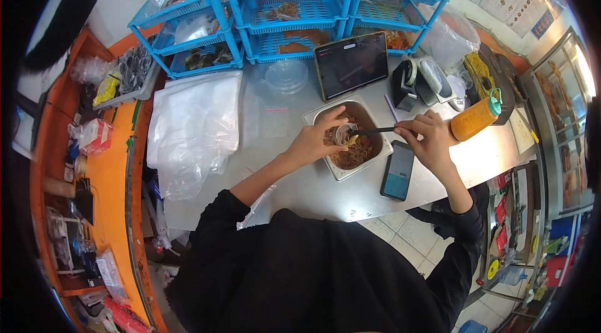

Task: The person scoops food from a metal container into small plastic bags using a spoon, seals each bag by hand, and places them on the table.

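My left hand (pixel 311 140) grips a small clear plastic cup (pixel 342 135) over a steel food pan (pixel 365 167). Brown, crumbly food (pixel 352 157) covers the bottom of the pan. Between the fingers of my right hand (pixel 429 139) is the handle of a black spoon (pixel 379 130), which points left. The spoon's tip is at the cup, where some yellowish food shows; how much the cup holds I cannot make out. A phone (pixel 398 171) lies just below my right hand, beside the pan.
Behind the pan stand a tablet (pixel 352 65) and blue tiered racks (pixel 294 23) with bagged food. Clear plastic bags (pixel 194 120) are stacked on the left. An orange squeeze bottle (pixel 473 120) stands right, near a black device (pixel 405 85). A round clear lid (pixel 287 76) lies behind.
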### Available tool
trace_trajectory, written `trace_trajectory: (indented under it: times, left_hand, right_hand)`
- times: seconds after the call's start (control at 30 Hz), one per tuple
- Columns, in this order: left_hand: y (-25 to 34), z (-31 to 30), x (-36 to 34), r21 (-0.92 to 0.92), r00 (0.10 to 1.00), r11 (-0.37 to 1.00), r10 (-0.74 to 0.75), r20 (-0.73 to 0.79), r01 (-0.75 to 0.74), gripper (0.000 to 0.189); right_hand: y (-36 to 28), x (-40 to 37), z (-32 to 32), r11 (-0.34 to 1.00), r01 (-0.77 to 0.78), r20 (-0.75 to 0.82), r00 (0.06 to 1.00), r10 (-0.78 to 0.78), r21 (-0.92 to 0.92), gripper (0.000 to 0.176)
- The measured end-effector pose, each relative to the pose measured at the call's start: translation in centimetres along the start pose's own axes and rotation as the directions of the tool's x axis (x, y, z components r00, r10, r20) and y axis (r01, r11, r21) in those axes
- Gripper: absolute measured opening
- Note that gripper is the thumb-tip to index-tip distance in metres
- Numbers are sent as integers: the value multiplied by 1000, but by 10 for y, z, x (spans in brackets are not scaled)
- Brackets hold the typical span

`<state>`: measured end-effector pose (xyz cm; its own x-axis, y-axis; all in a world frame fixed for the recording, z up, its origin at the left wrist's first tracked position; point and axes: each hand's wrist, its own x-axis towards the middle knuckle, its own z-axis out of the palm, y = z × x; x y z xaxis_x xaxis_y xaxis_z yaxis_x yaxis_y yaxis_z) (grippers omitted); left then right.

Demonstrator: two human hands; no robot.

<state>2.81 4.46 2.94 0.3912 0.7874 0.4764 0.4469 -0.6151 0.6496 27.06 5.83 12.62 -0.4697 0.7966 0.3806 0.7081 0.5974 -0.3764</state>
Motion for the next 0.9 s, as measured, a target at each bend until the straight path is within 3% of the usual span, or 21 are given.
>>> trace_trajectory:
  times: [0.03, 0.07, 0.1, 0.13, 0.17, 0.2, 0.27, 0.4, 0.47, 0.7, 0.77, 0.9]
  left_hand:
    - [-5, 4, -1, -147, 997, 986, -78, -3, 76, 78]
    - [-8, 7, 0, -292, 988, 945, -153, 6, 149, 80]
    - [-6, 6, 0, -291, 988, 945, -151, 10, 147, 80]
    - [-3, 5, 0, -447, 970, 862, -229, 79, 240, 79]
    - [-2, 3, 0, -580, 943, 745, -294, 159, 330, 79]
    - [-6, 4, -1, -579, 942, 745, -295, 159, 331, 79]
    - [-17, 8, -5, -742, 896, 509, -313, 314, 437, 79]
    - [-12, 0, -4, -712, 880, 518, -276, 387, 475, 77]
    - [-10, -2, -3, -777, 875, 404, -240, 419, 483, 76]
    - [-6, -4, -3, -721, 865, 487, -184, 467, 493, 77]
    - [-1, -4, -3, -484, 915, 802, -183, 360, 351, 67]
    - [11, -5, -1, -455, 847, 735, -315, 429, 504, 60]
  right_hand:
    - [-4, 3, -3, 970, 178, -77, 978, -193, -164, 12]
    - [-9, 6, -5, 971, 175, -79, 979, -190, -165, 12]
    - [-13, 10, -6, 935, 275, -108, 947, -304, -224, 12]
    - [-15, 14, -8, 886, 368, -128, 901, -415, -284, 13]
    - [-16, 16, -10, 886, 367, -129, 901, -414, -284, 13]
    - [-16, 19, -11, 870, 397, -107, 891, -442, -293, 13]
    - [-19, 24, -13, 853, 427, -86, 879, -470, -300, 13]
    - [-26, 31, -16, 815, 497, -52, 844, -534, -296, 16]
    - [-26, 33, -16, 801, 519, -40, 832, -553, -298, 17]
    - [-31, 32, -18, 797, 545, 24, 829, -559, -261, 20]
    - [-31, 31, -17, 795, 545, 30, 829, -559, -265, 19]
    - [-30, 32, -13, 815, 536, 29, 839, -544, -220, 16]
